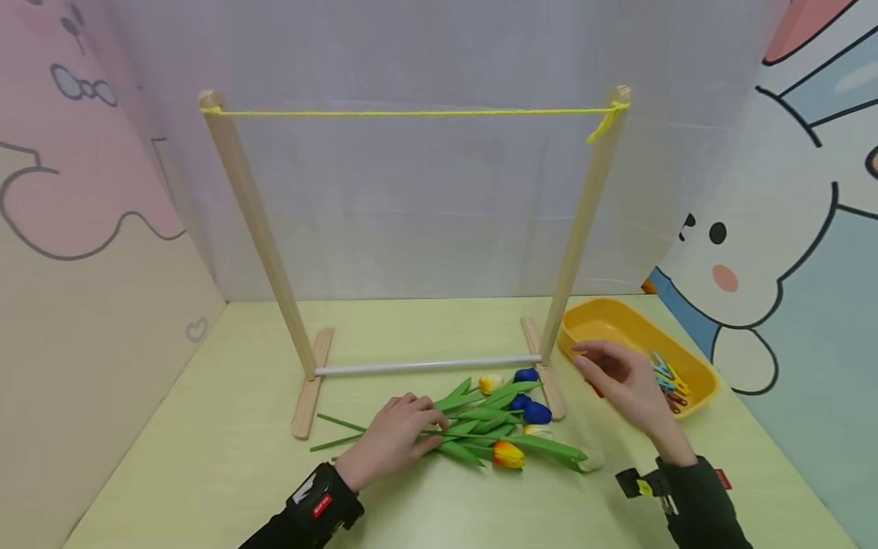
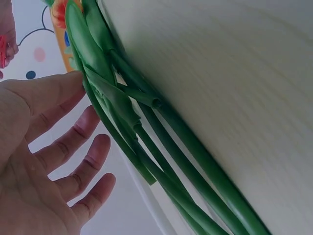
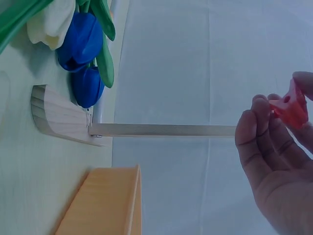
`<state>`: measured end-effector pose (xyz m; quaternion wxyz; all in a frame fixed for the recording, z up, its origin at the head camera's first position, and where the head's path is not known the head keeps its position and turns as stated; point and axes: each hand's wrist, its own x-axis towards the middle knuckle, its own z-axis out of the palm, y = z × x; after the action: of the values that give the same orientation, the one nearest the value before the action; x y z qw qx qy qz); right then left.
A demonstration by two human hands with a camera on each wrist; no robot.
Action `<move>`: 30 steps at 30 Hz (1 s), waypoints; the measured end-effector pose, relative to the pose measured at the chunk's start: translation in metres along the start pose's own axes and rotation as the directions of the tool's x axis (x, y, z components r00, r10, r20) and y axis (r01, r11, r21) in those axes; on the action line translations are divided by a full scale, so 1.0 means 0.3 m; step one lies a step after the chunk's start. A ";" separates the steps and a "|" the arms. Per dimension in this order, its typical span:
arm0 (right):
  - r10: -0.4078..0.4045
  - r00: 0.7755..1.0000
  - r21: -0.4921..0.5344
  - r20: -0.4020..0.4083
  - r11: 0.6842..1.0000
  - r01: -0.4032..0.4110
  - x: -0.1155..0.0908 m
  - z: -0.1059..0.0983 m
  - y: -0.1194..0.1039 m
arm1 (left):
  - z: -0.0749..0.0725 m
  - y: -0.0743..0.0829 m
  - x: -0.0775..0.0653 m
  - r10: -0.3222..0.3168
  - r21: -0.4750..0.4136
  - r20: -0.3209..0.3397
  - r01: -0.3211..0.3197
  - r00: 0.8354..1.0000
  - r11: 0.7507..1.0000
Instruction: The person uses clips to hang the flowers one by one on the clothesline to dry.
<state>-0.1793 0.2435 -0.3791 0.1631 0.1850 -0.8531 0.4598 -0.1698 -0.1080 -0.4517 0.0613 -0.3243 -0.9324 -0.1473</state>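
Artificial tulips with green leaves [image 1: 480, 419] lie in a bunch on the table, with blue, white and orange-yellow blooms. My left hand [image 1: 398, 435] is over their stems. In the left wrist view its thumb and index finger pinch a thin green tulip stem [image 2: 110, 129], while the other fingers spread loosely. A white tulip [image 1: 591, 460] points out to the right of the bunch. My right hand [image 1: 627, 385], raised beside the yellow tray, pinches a small red clothespin [image 3: 292, 107] between thumb and fingers.
A yellow tray [image 1: 604, 316] holds several coloured clothespins [image 1: 668, 377]. Behind the tulips stands a frame of two wooden posts [image 1: 264, 236] on flat feet, joined by a white rod [image 1: 425, 366]. A yellow string [image 1: 411, 113] runs taut between the post tops. Printed panels flank the table.
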 end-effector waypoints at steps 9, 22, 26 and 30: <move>0.063 0.997 0.155 -0.033 0.986 -0.058 -0.043 -0.016 0.023 | -0.003 -0.015 0.008 -0.010 -0.046 0.004 0.010 1.000 0.999; 0.057 0.998 0.364 0.029 0.929 -0.063 -0.048 -0.018 0.014 | -0.003 -0.024 -0.002 -0.051 -0.173 -0.053 0.042 0.997 0.984; 0.037 0.999 0.405 0.009 0.914 -0.037 -0.039 0.000 -0.001 | -0.029 -0.013 -0.013 -0.065 -0.166 -0.126 0.044 0.990 0.985; 0.021 0.999 0.443 -0.042 0.897 0.000 -0.030 0.024 -0.023 | -0.075 -0.006 -0.027 -0.061 -0.110 -0.228 0.037 0.972 0.993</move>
<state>-0.1691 0.2354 -0.3818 0.1338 0.2022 -0.7233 0.6465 -0.1642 -0.1211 -0.4324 0.1488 -0.2847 -0.9175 -0.2343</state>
